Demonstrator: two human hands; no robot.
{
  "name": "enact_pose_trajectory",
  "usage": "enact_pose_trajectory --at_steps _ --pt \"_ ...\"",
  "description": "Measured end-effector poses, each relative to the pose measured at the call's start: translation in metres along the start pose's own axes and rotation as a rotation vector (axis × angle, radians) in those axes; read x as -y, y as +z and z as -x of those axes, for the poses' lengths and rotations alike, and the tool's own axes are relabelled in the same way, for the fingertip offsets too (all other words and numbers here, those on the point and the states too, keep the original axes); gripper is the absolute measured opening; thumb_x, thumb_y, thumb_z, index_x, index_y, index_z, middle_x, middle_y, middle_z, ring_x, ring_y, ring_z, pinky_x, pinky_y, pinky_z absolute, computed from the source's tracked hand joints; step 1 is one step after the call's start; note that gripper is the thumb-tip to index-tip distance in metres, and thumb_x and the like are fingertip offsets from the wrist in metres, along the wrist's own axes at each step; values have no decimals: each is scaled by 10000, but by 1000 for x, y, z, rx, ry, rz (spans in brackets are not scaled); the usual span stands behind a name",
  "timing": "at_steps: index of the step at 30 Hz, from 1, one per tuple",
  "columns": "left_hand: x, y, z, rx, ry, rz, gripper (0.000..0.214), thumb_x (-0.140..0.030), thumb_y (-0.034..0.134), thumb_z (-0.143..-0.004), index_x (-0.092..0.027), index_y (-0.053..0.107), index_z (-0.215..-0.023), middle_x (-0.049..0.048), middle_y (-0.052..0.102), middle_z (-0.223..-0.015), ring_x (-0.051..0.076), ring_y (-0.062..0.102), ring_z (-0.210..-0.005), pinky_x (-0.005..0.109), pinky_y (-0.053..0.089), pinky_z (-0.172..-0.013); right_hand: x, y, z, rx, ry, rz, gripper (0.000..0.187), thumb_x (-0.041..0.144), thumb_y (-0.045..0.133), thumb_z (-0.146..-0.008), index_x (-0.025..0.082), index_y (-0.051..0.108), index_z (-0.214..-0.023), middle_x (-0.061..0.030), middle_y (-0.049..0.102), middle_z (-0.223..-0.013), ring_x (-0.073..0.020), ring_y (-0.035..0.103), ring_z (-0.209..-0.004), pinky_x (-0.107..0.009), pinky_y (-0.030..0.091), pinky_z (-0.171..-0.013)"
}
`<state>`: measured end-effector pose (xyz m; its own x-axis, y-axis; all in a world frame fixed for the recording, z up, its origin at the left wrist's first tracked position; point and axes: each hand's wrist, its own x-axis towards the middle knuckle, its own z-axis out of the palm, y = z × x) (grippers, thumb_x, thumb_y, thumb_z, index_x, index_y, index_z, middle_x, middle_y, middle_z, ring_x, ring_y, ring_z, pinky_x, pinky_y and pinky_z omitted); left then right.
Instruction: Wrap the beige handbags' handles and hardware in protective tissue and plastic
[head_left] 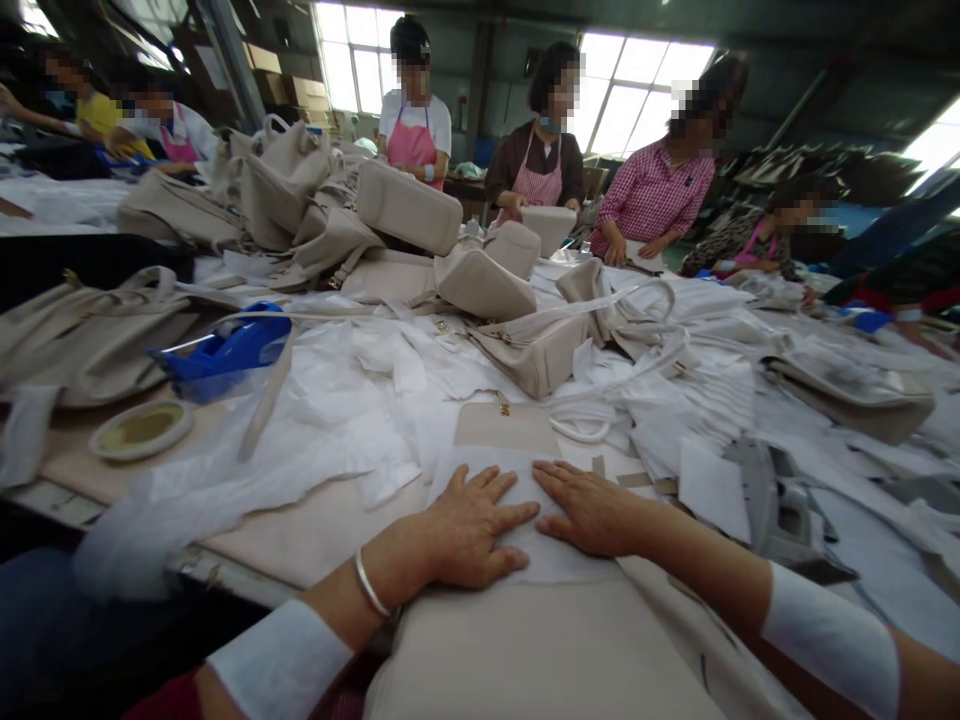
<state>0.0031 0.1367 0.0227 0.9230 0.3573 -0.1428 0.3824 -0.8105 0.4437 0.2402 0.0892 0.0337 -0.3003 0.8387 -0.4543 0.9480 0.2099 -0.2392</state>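
Note:
A beige handbag point(517, 650) lies in front of me at the table's near edge, its far end showing a flap with a small gold clasp point(505, 409). Across it is spread a sheet of thin white paper point(566, 565). My left hand point(480, 525) rests flat on the paper with its fingers spread. Beside it, my right hand point(589, 508) presses on the same sheet, palm down and fingers stretched out. The two hands are close together, and neither grips anything. White handles point(581, 430) curve out beyond my right hand.
A blue tape dispenser point(232, 350) and a roll of tape point(141, 430) lie at left. A grey tape dispenser point(780, 500) stands at right. Beige handbags point(409, 205) are heaped across the middle, among loose white paper point(360, 370). Several co-workers point(416, 125) work along the far side.

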Motion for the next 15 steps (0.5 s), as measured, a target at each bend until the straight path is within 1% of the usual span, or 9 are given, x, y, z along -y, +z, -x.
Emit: enact_pose_trajectory --at_steps 2,3,5,7,9,11,13,15 --pt "0 -1 0 13 3 12 671 -624 433 -896 -375 291 -1502 171 234 -1590 436 255 -1429 727 181 -1074 -10 -15 -10 -32 -13 26 651 534 448 -920 120 485 -1422 -174 422 -1505 -336 412 -1368 -459 328 -1111" --pt "0 -2 1 16 5 15 669 -628 427 -897 -378 291 -1502 171 230 -1592 442 251 -1429 730 180 -1072 -13 -24 -18 -67 -13 37 583 495 446 -932 127 536 -1375 -168 479 -1466 -319 453 -1339 -430 347 -1098" --pt "-1 -4 1 20 5 17 657 -636 415 -897 -384 310 -1495 164 229 -1593 450 245 -1428 734 177 -1070 -17 -41 -44 -145 14 53 509 423 427 -954 111 561 -1334 -175 532 -1416 -295 478 -1319 -386 356 -1087" --pt "-1 -6 1 25 1 20 656 -643 415 -893 -387 322 -1490 158 237 -1593 452 249 -1426 734 179 -1070 -17 -52 -74 -180 65 63 503 393 458 -943 86 547 -1331 -204 556 -1378 -306 509 -1285 -391 379 -1060" --pt "-2 -8 1 27 -4 22 662 -644 427 -886 -387 325 -1488 153 242 -1593 450 252 -1426 732 180 -1072 -16 -54 -102 -171 113 66 508 397 540 -898 79 565 -1294 -224 604 -1304 -323 576 -1196 -409 429 -996" --pt "-2 -7 1 23 -7 23 667 -642 441 -880 -391 327 -1487 145 244 -1594 448 247 -1428 732 176 -1073 -14 -51 -123 -163 160 70 516 421 608 -856 92 582 -1253 -207 642 -1234 -311 621 -1109 -426 462 -941" --pt "-2 -7 1 19 -8 26 667 -641 448 -877 -396 327 -1485 140 246 -1594 448 245 -1429 733 174 -1072 -14 -49 -135 -169 196 72 530 454 639 -838 115 577 -1240 -169 649 -1211 -280 629 -1072 -439 470 -922" --pt "-2 -6 2 15 -6 29 666 -645 444 -878 -398 327 -1485 138 248 -1594 446 245 -1429 730 174 -1073 -14 -51 -140 -190 225 73 573 465 706 -774 126 584 -1219 -147 660 -1183 -271 630 -1049 -415 474 -903"
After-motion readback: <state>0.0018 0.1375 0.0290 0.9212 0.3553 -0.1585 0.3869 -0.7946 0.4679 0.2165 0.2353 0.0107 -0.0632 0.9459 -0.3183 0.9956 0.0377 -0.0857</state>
